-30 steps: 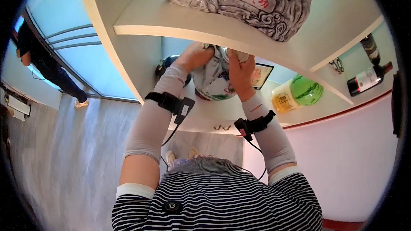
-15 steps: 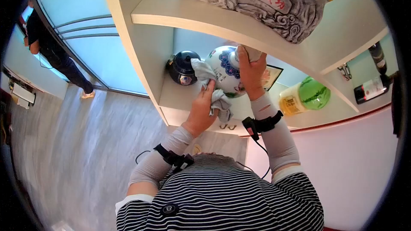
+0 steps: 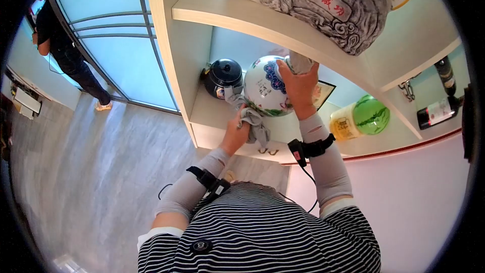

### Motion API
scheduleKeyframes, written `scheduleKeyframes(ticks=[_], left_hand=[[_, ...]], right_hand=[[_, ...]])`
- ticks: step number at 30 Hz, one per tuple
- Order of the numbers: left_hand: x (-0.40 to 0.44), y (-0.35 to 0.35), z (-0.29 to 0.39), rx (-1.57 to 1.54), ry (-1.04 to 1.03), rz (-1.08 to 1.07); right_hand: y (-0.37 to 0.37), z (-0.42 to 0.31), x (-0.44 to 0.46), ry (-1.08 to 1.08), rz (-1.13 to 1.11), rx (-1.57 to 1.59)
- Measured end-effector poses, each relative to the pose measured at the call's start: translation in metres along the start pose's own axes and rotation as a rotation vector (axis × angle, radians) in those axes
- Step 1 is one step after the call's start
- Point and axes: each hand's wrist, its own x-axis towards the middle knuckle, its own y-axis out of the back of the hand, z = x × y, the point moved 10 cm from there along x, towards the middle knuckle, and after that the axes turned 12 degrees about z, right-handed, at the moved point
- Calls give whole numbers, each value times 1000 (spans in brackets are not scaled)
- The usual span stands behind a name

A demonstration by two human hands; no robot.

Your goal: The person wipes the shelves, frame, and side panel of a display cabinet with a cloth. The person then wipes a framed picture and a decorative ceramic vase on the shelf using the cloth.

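Note:
A round white vase [image 3: 261,88] with blue and floral patterns stands on the lower shelf. My right hand [image 3: 301,87] is wrapped round the vase's neck near its top. In my left hand [image 3: 237,130] is a crumpled grey cloth [image 3: 255,124], held in closed fingers in front of the vase's lower left side; one end of the cloth reaches between the vase and a dark lidded jar [image 3: 224,75]. The jar stands just left of the vase.
Above is a shelf [image 3: 227,19] bearing a grey carved ornament [image 3: 323,7] with red characters. To the right are a picture frame [image 3: 326,94], a yellow-green container [image 3: 361,116] and a wine bottle [image 3: 438,112]. A person [image 3: 68,50] stands by the sliding door at left.
My left hand came down from the vase's top with the cloth, to its lower left side. The view shifted, so the dark jar now shows fully. My right hand stays at the neck.

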Motion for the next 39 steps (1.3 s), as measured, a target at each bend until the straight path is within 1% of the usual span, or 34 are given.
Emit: scheduleKeyframes(ticks=[1,2,4,5,6,8,9,13,15,16,19,20,22,23,25,26,28,29,30,32,33,34,36,37,38,39], left_hand=[[5,0,-19,-157,95,13],[10,-1,-15,-159,96,14],[15,-3,-27,-553,452,100],[16,-4,-35,-561,522,97],[22,-4,-38,-562,523,93],[25,-13,-45,-706,656,48],[26,-15,-42,-714,617,52],[14,-21,-27,-756,586,91],[11,-11,-9,-724,452,194],[8,-11,-3,-723,454,197],[9,3,50,-242,-38,189],[9,4,60,-242,-37,193],[14,-6,92,-122,-177,102],[22,-6,95,-122,-177,104],[39,-10,112,-52,-327,67],[49,-8,117,-53,-328,66],[67,-9,130,119,-355,39],[78,-11,131,134,-291,38],[86,-11,141,133,-294,38],[106,-21,146,288,-230,-88],[121,-27,141,296,-269,-150],[139,-27,133,295,-271,-153],[152,-50,131,574,-569,-350],[152,-59,134,818,-780,-391],[155,-63,142,818,-786,-393],[171,-58,140,591,-491,-348]], right_hand=[[0,-1,0,0,-1,0],[1,-2,0,-11,1,13],[0,-1,-1,-23,3,22],[0,3,-1,-31,9,20],[0,5,-1,-39,16,17],[-1,8,-1,-43,21,39],[-1,8,-1,-45,21,64],[-3,14,-2,-108,11,103],[0,5,-1,-31,16,-23],[0,5,-1,-33,13,-23],[0,8,-2,-50,30,-12],[0,11,-2,-43,43,-11],[0,9,-2,-36,54,-10],[1,5,-1,-49,51,7],[1,1,-2,-59,50,23],[1,2,-2,-79,39,39],[0,5,-2,-97,30,55],[0,5,-1,-70,28,45],[-1,4,-1,-43,27,36],[-1,4,0,-24,34,24],[0,2,-1,-7,38,12],[0,1,-1,-6,41,11],[0,1,-1,-50,44,28],[2,-5,-1,-47,49,30],[2,-14,0,-43,35,27],[2,-19,1,-38,22,24]])
